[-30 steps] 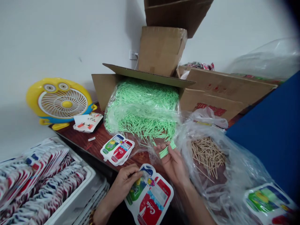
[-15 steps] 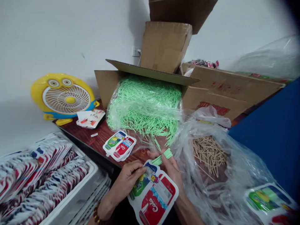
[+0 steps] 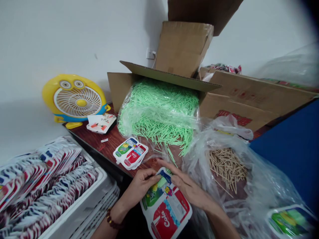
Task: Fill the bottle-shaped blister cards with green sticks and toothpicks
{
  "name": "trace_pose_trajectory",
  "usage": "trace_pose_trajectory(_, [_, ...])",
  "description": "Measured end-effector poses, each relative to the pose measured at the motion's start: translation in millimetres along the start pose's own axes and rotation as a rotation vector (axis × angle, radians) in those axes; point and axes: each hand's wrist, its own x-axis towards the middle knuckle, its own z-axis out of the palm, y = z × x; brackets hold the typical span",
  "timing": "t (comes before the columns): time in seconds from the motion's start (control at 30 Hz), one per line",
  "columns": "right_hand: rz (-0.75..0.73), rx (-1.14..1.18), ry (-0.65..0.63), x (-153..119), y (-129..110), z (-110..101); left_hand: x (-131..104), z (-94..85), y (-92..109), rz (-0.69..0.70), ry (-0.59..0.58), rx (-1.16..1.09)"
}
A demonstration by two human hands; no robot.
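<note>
A printed plastic pouch [image 3: 167,215], shaped like two drink cans with a red "Cola" side and a green side, is held low in front of me. My left hand [image 3: 143,182] pinches its upper left edge between thumb and fingers. Over its upper right edge lies my right hand [image 3: 188,187], gripping there with some fingers stretched across the top. Pale green sticks [image 3: 163,181] show inside the pouch's upper part, partly hidden by the hands. Beyond, loose green sticks [image 3: 159,126] spill from a clear bag in an open carton [image 3: 122,88].
Flat printed pouches [image 3: 131,153] lie stacked on the table [image 3: 96,147]. Lower left, a white crate [image 3: 82,199] holds rows of filled pouches. Tan sticks [image 3: 228,169] sit in a clear plastic bag at right, with another pouch [image 3: 290,220] nearby. A yellow fan [image 3: 74,99] stands behind.
The green stick bundle that my right hand held above the pouch has gone down into it. My right hand has moved onto the pouch's top edge. The view has shifted slightly left.
</note>
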Motion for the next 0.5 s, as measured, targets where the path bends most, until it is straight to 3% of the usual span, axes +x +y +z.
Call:
trace_pose_trajectory(0.07, [0.006,-0.062,-0.039,-2,-3,-7,2,0.2,-1,0.008,-0.003,-0.034])
trace_pose_trajectory(0.23, [-0.028,-0.181,0.099,-7,-4,-16,5,-1.0,-5,0.029,0.031,-0.079])
trace_pose_trajectory(0.37, [-0.107,-0.336,0.051,-9,1,-14,7,0.1,-4,0.151,0.046,0.059])
trace_pose_trajectory(0.5, [-0.102,-0.337,0.061,-5,-4,-15,8,1.1,-3,0.143,0.046,0.046])
